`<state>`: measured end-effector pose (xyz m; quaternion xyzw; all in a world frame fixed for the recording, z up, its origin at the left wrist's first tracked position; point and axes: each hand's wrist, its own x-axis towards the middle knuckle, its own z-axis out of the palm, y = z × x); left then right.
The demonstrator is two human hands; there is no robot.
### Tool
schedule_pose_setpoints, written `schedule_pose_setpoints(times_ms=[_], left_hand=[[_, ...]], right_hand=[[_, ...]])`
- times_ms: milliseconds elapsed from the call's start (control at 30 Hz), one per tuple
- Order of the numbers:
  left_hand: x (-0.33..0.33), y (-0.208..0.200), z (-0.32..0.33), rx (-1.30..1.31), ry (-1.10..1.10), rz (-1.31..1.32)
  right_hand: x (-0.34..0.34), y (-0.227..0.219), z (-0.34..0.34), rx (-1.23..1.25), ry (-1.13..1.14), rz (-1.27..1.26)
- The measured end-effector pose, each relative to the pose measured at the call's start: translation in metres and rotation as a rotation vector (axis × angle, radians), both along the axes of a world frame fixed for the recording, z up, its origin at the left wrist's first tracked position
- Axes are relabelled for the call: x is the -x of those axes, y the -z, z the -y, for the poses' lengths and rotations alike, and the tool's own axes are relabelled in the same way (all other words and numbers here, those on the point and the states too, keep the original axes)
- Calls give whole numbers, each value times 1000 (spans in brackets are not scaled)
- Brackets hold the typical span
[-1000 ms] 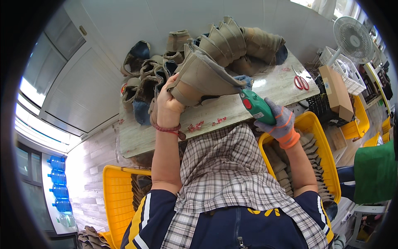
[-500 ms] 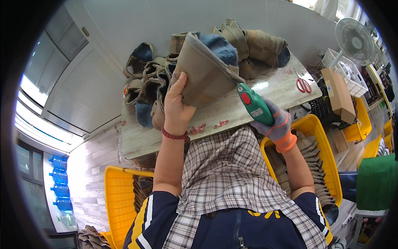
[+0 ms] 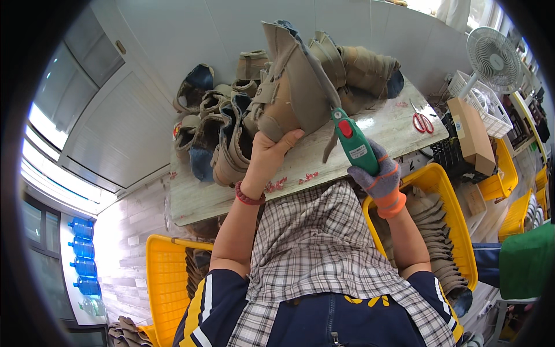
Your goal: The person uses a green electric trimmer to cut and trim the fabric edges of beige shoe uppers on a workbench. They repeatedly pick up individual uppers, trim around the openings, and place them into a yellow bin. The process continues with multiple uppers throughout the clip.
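My bare left hand (image 3: 272, 159) grips a khaki boot upper (image 3: 298, 87) from below, thumb on its outside, and holds it raised over the table. In my right hand (image 3: 378, 179), in a grey and orange glove, is a green electric cutter (image 3: 354, 141) with a red button. Its tip meets the boot upper's right edge. A narrow brown strip (image 3: 329, 147) hangs below that tip; whether it is still joined to the upper I cannot tell. More boot uppers (image 3: 222, 136), some with blue fleece lining, stand close together on the table's left.
On the marbled table (image 3: 231, 199) lie red-handled scissors (image 3: 423, 122) and small red scraps (image 3: 309, 177). Yellow baskets (image 3: 462, 231) of stacked uppers flank my lap. A white fan (image 3: 494, 55), a cardboard box (image 3: 473, 136) and a white crate (image 3: 497, 118) stand at right.
The boot upper has been turned in my left hand, so its strapped outer side now shows and the blue lining is mostly hidden. A strip now dangles by the cutter.
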<state>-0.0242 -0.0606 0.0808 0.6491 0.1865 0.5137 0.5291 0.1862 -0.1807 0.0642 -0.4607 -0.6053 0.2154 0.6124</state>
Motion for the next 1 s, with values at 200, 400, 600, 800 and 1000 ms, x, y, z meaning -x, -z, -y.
schedule_pose_setpoints(times_ms=[200,400,600,800,1000], left_hand=[[0,5,3,-320,-189,-311],[3,16,4,-448,-245,-503],[10,28,8,-727,-314,-644],[31,29,5,-801,-311,-707],[53,-16,-71,-637,-462,-498]], right_hand=[[4,4,-5,-65,28,-54],[4,3,-3,46,62,-169],[6,-1,-4,66,-24,-370],[-7,-16,-10,87,7,-418],[-38,0,-24,263,234,-393]])
